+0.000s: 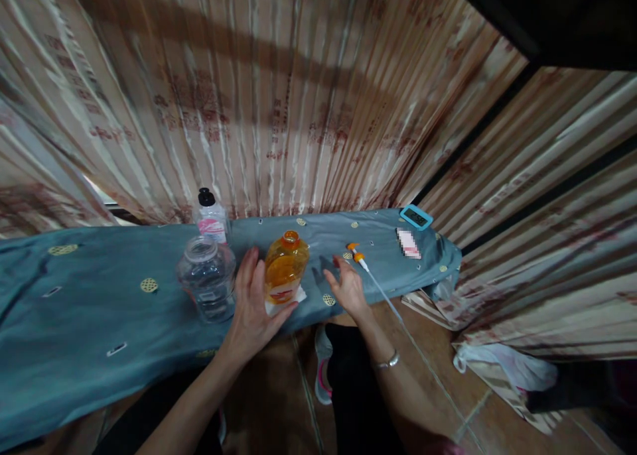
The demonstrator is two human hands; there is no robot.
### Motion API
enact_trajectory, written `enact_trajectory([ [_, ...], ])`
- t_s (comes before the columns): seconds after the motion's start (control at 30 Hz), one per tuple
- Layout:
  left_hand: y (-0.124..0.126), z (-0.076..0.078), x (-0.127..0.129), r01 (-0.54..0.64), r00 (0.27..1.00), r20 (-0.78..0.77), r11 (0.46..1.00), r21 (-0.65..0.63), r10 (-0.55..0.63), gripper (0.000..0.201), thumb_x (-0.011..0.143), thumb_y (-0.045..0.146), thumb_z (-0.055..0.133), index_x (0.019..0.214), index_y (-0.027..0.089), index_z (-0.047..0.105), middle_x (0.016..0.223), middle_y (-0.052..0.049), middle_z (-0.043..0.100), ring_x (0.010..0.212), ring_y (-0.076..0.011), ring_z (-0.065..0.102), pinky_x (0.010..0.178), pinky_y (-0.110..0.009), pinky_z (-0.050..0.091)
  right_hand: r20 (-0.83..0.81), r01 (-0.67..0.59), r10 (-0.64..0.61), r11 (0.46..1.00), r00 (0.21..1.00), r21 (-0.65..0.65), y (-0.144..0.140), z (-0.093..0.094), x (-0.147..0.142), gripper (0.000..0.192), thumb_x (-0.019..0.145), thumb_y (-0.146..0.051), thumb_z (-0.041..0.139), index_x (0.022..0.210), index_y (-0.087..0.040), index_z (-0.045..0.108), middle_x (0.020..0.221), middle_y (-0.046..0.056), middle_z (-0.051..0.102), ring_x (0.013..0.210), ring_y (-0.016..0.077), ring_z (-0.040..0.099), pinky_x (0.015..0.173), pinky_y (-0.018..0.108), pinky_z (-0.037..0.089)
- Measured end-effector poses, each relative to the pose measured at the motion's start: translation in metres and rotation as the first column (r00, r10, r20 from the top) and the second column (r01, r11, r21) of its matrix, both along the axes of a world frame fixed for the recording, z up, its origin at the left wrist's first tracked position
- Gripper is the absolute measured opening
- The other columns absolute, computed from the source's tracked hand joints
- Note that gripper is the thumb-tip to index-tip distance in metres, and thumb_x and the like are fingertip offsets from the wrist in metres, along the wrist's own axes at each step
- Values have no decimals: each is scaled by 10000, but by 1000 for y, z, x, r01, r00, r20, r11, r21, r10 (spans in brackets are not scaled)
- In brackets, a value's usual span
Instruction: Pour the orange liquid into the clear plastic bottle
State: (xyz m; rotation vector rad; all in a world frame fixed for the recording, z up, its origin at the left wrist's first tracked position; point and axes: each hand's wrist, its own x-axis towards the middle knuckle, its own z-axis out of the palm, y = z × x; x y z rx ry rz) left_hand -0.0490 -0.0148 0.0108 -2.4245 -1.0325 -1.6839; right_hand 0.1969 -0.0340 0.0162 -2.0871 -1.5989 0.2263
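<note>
An orange bottle (284, 266) with its cap off stands on a white pad near the front edge of a long surface covered in blue-grey cloth (99, 309). My left hand (253, 304) rests against the bottle's left side and base, fingers spread. My right hand (347, 286) hovers open just right of the bottle, close to an orange pump head with a long white tube (359, 259) lying on the cloth. An empty clear plastic jar (208, 279) stands left of my left hand. Behind it is a small clear bottle (212, 217) with a black cap and pink label.
A turquoise digital timer (416, 217) and a small white-pink card (409, 243) lie at the surface's right end. Striped curtains hang close behind and to the right. A white bag (507, 365) lies on the tiled floor at right. My legs are below the surface's edge.
</note>
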Motion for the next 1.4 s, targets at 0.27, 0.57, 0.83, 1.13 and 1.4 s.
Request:
enact_trajectory([
  [0.27,-11,2,-7,14,999,-35,1000,25,-13,1157,848,398,870,1708,287,104,1733,-243,323,1588,-433,390,1240,-645,414,-124,-30,51,985,991,172,-1,-51,-3,386,1030,-203,641,1385,-55,611,1342,206,710,1256,306,688,1100,515,544],
  [0.57,-36,48,-47,-164,968,183,984,-69,174,1254,794,519,884,1712,372,42,1824,-98,106,1700,-379,68,1383,-616,99,-227,-7,75,957,971,288,-2,-62,8,442,1022,-369,571,1327,-57,642,1255,213,737,1161,314,717,1047,544,557],
  [0.83,5,7,-70,-202,869,294,829,-521,397,1431,648,463,960,1694,167,30,1760,-298,225,1650,-401,284,1330,-575,292,-336,28,82,950,938,311,-9,-55,12,426,993,-402,578,1274,-92,661,1169,173,764,1060,285,746,1014,527,570],
  [1.13,24,4,-67,-286,790,186,619,-732,584,773,519,372,913,1203,179,608,1173,-149,775,1116,-369,762,1015,-521,609,-444,44,102,950,890,308,-30,-40,7,471,974,-461,581,1259,-97,672,1193,180,764,1050,285,748,1011,531,564],
  [1.4,-30,22,-77,-207,813,225,627,-751,538,663,467,477,894,1019,180,679,1097,-158,807,1048,-384,767,1013,-577,600,-675,-93,248,962,695,257,-87,-42,-34,402,990,-462,636,1208,-134,720,1181,164,779,1068,290,743,1037,565,527],
])
